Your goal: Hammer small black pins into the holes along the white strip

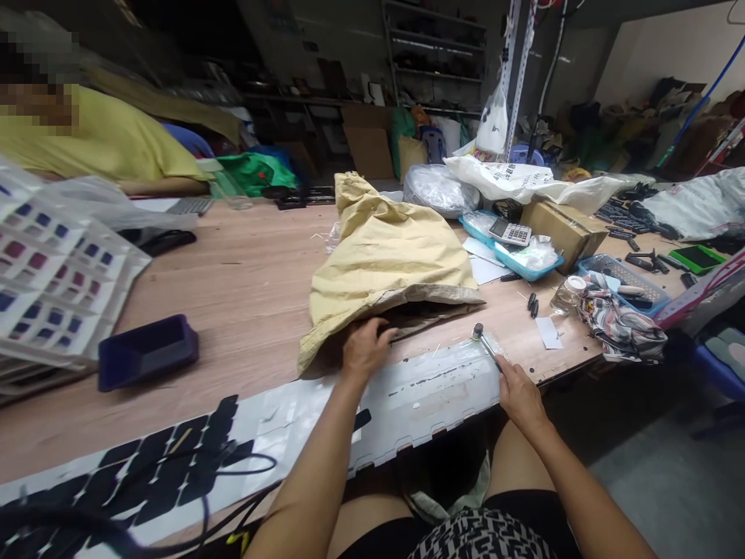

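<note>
My left hand point(365, 349) is at the open mouth of a cream-yellow sack point(389, 248) lying on the table. Its thumb stands apart from the fingers, some of which are hidden, and nothing shows in its grasp. In my right hand point(521, 394) is the handle of a small hammer point(478, 331), its dark head pointing away from me over a white board point(431, 396) along the table's front edge. A small black piece point(362, 420) lies on the board by my left forearm. More flat black pieces point(192, 454) sit in rows on a white sheet at left.
An empty dark blue tray point(148, 353) and a white patterned crate point(52, 272) stand at left. Blue baskets point(529, 260), a calculator point(511, 231) and a cardboard box point(562, 233) are at right. Black cables point(233, 505) cross the lower left. Another person in a yellow top sits beyond.
</note>
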`<state>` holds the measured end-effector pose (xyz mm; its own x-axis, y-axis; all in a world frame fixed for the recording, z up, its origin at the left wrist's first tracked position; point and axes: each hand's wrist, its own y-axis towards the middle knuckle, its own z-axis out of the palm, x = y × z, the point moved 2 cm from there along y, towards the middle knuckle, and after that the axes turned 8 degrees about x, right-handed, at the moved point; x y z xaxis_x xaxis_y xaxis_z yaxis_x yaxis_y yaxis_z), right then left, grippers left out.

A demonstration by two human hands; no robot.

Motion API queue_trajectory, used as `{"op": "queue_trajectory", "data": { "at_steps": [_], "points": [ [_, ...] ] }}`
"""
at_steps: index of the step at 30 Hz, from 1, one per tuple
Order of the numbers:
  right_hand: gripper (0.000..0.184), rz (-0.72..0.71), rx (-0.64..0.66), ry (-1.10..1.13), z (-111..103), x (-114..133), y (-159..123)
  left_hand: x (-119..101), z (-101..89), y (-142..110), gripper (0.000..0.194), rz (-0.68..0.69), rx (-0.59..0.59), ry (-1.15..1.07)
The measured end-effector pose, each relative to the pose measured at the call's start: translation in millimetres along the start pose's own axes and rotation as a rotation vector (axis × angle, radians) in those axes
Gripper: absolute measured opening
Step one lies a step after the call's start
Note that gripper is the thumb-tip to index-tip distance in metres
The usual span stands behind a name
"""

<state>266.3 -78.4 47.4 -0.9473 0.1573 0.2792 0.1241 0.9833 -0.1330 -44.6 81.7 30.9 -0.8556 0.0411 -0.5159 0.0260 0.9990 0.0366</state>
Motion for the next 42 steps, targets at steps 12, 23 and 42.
{"op": "queue_trajectory", "data": {
  "at_steps": [12,23,42],
  "points": [
    [0.049,-0.027,-0.042,0.021,1.2,-0.3,-3.2,-72.1,72.7,-70.4,0.018,0.264,0.086,-0.209],
    [0.042,-0.209,-0.199,0.353,5.2,-4.0,-30.4,-61.5,71.9,-64.4,0.017,0.258,0.131,-0.357],
    [0.044,-0.336,-0.134,0.264,7.0,30.3,-48.0,-64.2,72.9,-61.1,0.012,0.256,0.127,-0.347]
  ]
}}
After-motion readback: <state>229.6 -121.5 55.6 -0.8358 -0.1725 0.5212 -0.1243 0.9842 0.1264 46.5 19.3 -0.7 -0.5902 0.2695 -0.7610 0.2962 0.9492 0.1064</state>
